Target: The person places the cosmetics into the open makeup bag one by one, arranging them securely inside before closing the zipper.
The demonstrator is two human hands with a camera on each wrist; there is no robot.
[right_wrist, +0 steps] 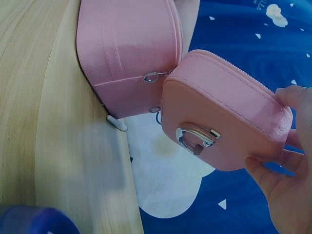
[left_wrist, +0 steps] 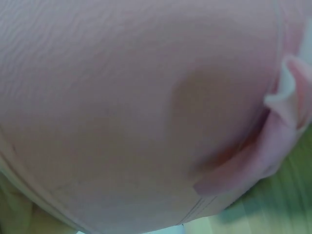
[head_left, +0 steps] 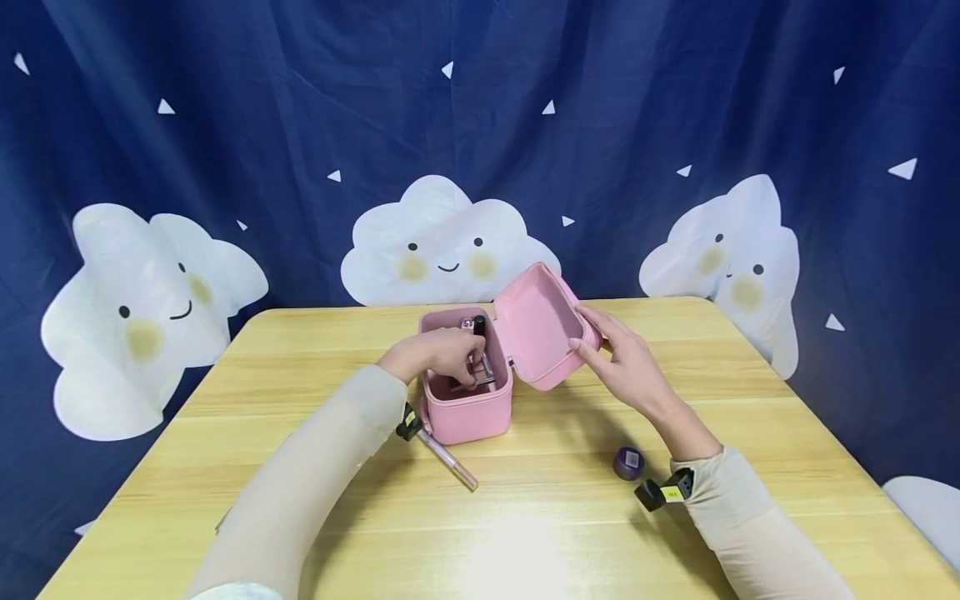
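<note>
right hand point(head_left: 628, 364) gripping pink lid point(head_left: 534, 321) by free edge, likely holding it aside for access; left hand point(head_left: 448, 352) bending fingers among cosmetics point(head_left: 478, 325) inside case point(head_left: 472, 421), cannot tell if pinching any; case standing on counter point(head_left: 300, 350).

On your worktop point(head_left: 750, 425), the case point(head_left: 471, 419) stands near the middle of the far edge, its lid point(head_left: 538, 323) extending right to your right grip point(head_left: 628, 363). Your left grip point(head_left: 452, 353) is inside the case. The tube point(head_left: 450, 462) lies before the case; the jar point(head_left: 628, 463) lies right of the tube. The curtain point(head_left: 585, 50) hangs behind.
</note>
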